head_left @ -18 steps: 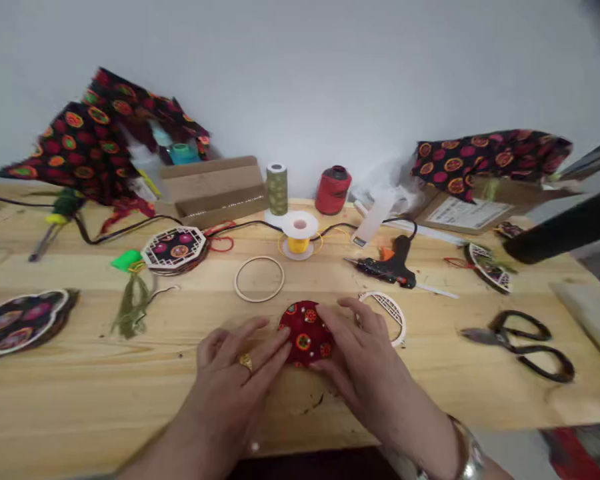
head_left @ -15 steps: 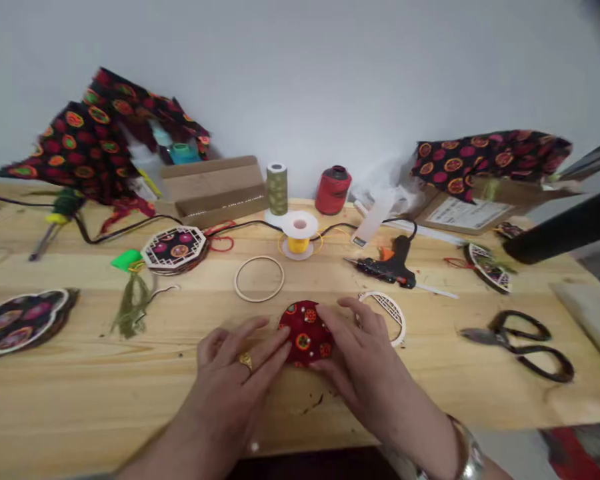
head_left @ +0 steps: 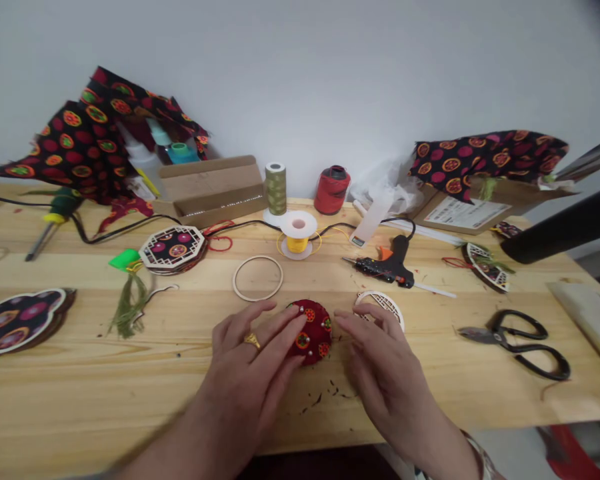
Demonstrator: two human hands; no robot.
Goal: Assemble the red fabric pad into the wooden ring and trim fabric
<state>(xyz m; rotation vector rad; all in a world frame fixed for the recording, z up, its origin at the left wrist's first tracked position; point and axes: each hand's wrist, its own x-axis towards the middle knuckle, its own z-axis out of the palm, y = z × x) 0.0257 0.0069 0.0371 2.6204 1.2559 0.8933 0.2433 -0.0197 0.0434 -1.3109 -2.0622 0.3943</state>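
A round dark red fabric disc with orange and green patterned circles and small white dots lies on the wooden table. My left hand rests on its left side, fingers stretched over the cloth. To the right of the disc is my right hand, its fingers apart and holding nothing; a small gap separates it from the disc. A pale lattice ring sits just behind my right hand, partly hidden by it. Behind my left hand lies a plain thin wooden hoop. Dark scraps are scattered below the disc.
Black-handled scissors lie at right. A hot glue gun, a yellow cord spool and red thread stand farther back. At left are an octagonal ornament, a green tassel, a screwdriver and an open cardboard box.
My right hand has come off the disc and moved right, uncovering its right edge. My left hand has slid farther over the cloth. Dark scraps on the table are more exposed.
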